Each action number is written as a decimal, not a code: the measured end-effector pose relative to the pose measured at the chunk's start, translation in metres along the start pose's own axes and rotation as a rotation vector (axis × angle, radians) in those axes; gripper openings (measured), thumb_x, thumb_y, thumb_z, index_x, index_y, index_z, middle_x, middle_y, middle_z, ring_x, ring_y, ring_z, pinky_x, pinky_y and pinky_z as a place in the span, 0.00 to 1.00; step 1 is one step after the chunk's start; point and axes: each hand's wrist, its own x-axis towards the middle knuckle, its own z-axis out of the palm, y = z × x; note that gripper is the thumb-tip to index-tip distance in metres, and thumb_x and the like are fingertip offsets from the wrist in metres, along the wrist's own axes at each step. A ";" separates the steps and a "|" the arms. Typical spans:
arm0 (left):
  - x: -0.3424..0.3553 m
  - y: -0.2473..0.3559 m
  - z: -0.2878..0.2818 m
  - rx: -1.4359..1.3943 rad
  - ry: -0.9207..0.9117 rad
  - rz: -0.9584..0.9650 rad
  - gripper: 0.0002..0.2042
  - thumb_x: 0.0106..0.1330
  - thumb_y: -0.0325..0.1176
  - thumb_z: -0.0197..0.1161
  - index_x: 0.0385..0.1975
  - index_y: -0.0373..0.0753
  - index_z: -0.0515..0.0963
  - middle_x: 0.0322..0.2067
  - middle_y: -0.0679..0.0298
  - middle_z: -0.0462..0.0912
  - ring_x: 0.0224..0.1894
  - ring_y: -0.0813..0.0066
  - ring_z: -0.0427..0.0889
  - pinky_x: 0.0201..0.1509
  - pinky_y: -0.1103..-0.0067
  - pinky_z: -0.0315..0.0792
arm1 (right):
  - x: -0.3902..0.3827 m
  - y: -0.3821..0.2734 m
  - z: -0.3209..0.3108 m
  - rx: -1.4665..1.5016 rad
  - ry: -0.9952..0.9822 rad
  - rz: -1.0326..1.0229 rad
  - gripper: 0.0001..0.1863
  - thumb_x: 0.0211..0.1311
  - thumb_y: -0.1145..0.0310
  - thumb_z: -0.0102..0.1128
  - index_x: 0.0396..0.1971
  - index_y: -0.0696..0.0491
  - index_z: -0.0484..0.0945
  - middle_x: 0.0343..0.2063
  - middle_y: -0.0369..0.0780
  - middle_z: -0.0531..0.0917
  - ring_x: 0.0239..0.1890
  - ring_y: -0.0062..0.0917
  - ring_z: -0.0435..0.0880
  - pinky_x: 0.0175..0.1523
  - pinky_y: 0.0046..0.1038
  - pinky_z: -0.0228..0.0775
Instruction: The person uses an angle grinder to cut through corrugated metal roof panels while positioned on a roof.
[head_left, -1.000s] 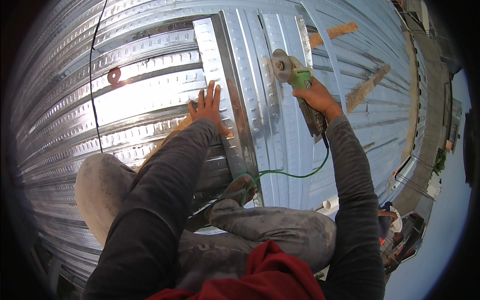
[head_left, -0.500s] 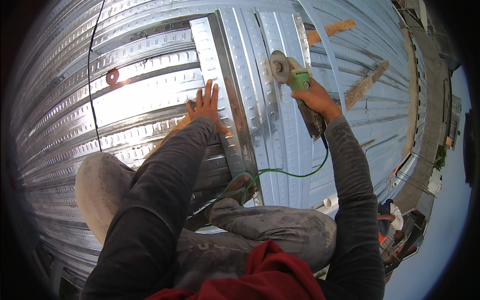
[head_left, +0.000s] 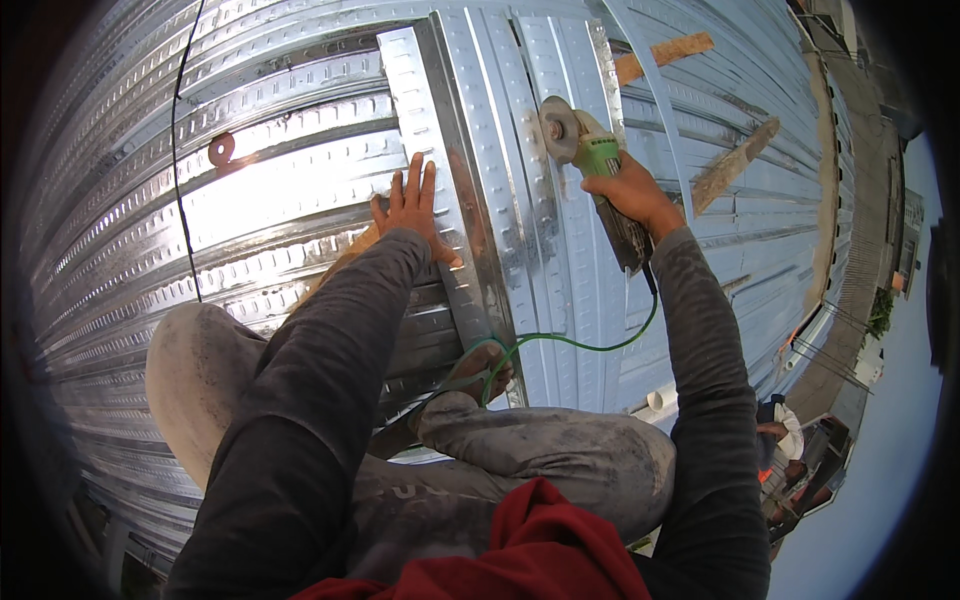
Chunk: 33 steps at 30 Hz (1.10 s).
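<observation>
My right hand (head_left: 637, 197) is wrapped round the body of a green angle grinder (head_left: 600, 160). Its cutting disc (head_left: 558, 131) meets or hovers just over a ribbed metal sheet (head_left: 500, 150); I cannot tell which. A green cord (head_left: 590, 347) loops from the grinder's rear back toward my foot. My left hand (head_left: 412, 212) lies flat with spread fingers on the left flange of that sheet, holding nothing. The sheet rests on top of other corrugated metal decking (head_left: 290, 120).
A loose disc (head_left: 221, 150) lies on the decking at the left, near a black cable (head_left: 178, 150). Wooden pieces (head_left: 735, 165) lie to the right, beyond a thin curved metal strip (head_left: 665, 110). A white pipe end (head_left: 661, 399) is by my knee. Another person (head_left: 785, 435) is far right.
Almost nothing differs. The view has shifted very slightly; both hands and the grinder keep their places on the sheet.
</observation>
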 end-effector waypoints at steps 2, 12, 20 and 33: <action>0.000 0.000 0.000 -0.010 -0.007 0.009 0.85 0.26 0.69 0.86 0.80 0.58 0.24 0.81 0.71 0.18 0.83 0.56 0.31 0.79 0.39 0.37 | -0.002 0.002 0.000 0.036 -0.002 -0.019 0.38 0.51 0.55 0.73 0.58 0.64 0.75 0.49 0.53 0.86 0.52 0.42 0.86 0.58 0.36 0.75; 0.002 0.000 -0.002 0.000 -0.047 -0.001 0.84 0.27 0.69 0.86 0.80 0.57 0.23 0.81 0.70 0.17 0.83 0.54 0.30 0.79 0.40 0.37 | -0.014 0.002 0.001 0.009 -0.003 0.030 0.38 0.51 0.55 0.74 0.58 0.64 0.74 0.49 0.52 0.85 0.52 0.41 0.85 0.58 0.35 0.75; 0.002 0.000 0.000 0.040 -0.025 0.000 0.85 0.26 0.70 0.85 0.80 0.52 0.24 0.81 0.68 0.18 0.83 0.55 0.31 0.78 0.40 0.42 | -0.027 -0.003 -0.001 0.020 -0.023 0.056 0.38 0.50 0.56 0.74 0.58 0.64 0.74 0.49 0.52 0.85 0.52 0.41 0.85 0.58 0.35 0.75; 0.006 -0.002 0.006 0.002 0.007 0.003 0.87 0.22 0.70 0.86 0.80 0.57 0.24 0.81 0.69 0.19 0.83 0.54 0.32 0.78 0.38 0.38 | -0.030 0.006 0.004 0.010 -0.016 0.062 0.38 0.50 0.55 0.73 0.58 0.64 0.75 0.49 0.52 0.85 0.51 0.41 0.85 0.58 0.36 0.75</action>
